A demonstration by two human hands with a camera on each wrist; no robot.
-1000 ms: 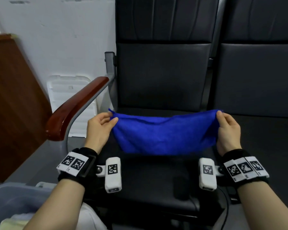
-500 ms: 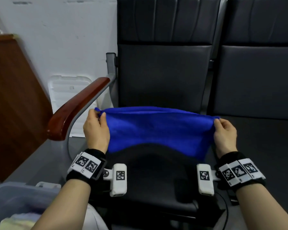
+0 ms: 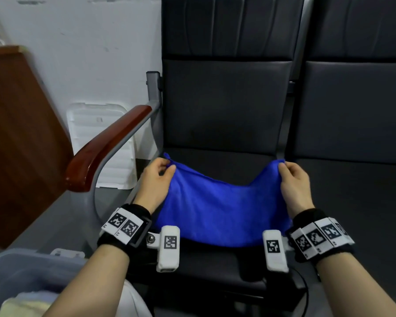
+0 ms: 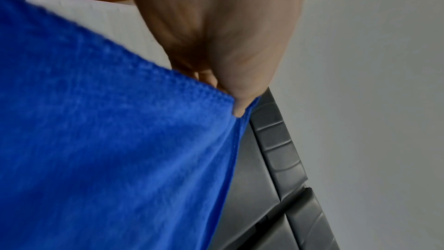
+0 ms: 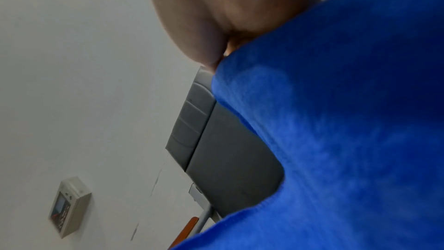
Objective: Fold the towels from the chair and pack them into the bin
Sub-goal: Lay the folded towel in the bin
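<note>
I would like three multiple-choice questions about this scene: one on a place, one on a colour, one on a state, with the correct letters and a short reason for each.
1. Where is the bin?
A. on the seat
B. at the lower left, beside the chair
C. on the armrest

2. What colour is the towel?
A. blue
B. white
C. red

3. How is the towel held?
A. one hand holds it alone
B. it lies untouched on the seat
C. each hand pinches one corner

Answers:
1 B: the head view shows its grey rim at the lower left.
2 A: it is blue in all three views.
3 C: the left hand and the right hand each pinch a far corner, and the edge sags between them.
</note>
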